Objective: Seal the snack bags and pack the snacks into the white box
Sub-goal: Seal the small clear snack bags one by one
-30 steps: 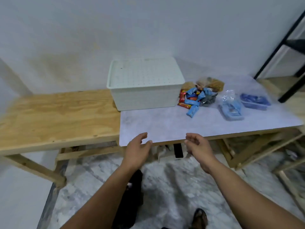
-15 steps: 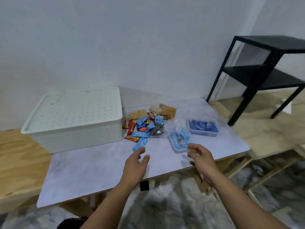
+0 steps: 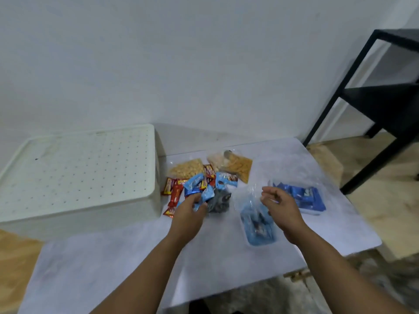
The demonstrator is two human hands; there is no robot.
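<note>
Both hands have come forward from the near edge of the counter (image 3: 340, 223) to the snacks, so sealing looks about to begin. The white box (image 3: 77, 177) sits at the left with its perforated lid still on, which must come off before packing. The left hand (image 3: 188, 211) reaches into the pile of small wrapped snacks (image 3: 195, 189); whether its grip holds one I cannot tell. The right hand (image 3: 281, 207) hovers, fingers loosely apart, over an unsealed clear bag of blue packets (image 3: 258, 225). Another such bag (image 3: 303, 198) lies beyond.
</note>
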